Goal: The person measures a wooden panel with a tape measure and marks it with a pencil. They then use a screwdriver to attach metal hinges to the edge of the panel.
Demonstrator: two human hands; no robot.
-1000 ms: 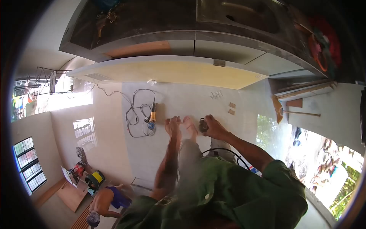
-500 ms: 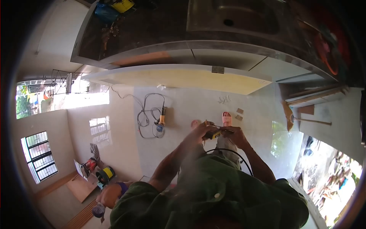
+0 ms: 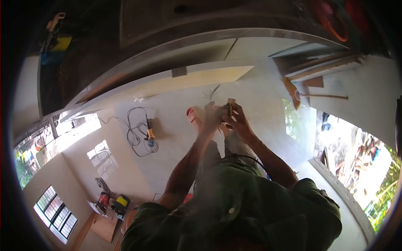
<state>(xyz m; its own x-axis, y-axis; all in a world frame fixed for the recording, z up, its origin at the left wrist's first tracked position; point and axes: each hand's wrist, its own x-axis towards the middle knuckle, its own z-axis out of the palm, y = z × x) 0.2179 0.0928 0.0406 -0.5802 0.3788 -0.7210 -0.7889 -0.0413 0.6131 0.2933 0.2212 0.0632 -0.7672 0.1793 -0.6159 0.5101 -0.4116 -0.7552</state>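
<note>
Both my hands meet in front of my legs, above the pale floor. My left hand [image 3: 212,115] is blurred, its fingers closed at the left side of a black and yellow tape measure [image 3: 228,109]. Against its right side, the bent fingers and thumb of my right hand [image 3: 238,121] grip the case. A small light-brown piece [image 3: 231,101] shows at the top of the case. Just above my left hand, a thin dark strip [image 3: 215,89] points up and right. My foot in a red sandal [image 3: 191,113] stands below the left wrist.
An angle grinder [image 3: 150,133] with a looped cord lies on the floor to the left. Ahead runs a counter with a pale open cabinet door [image 3: 201,77]. Wood pieces [image 3: 322,67] lean at the right, near a doorway. Power tools [image 3: 104,198] stand at lower left.
My view has swung to the right. My hands have come up and closer together, and the tape measure has turned from roughly level to upright between them. My left hand is now blurred.
</note>
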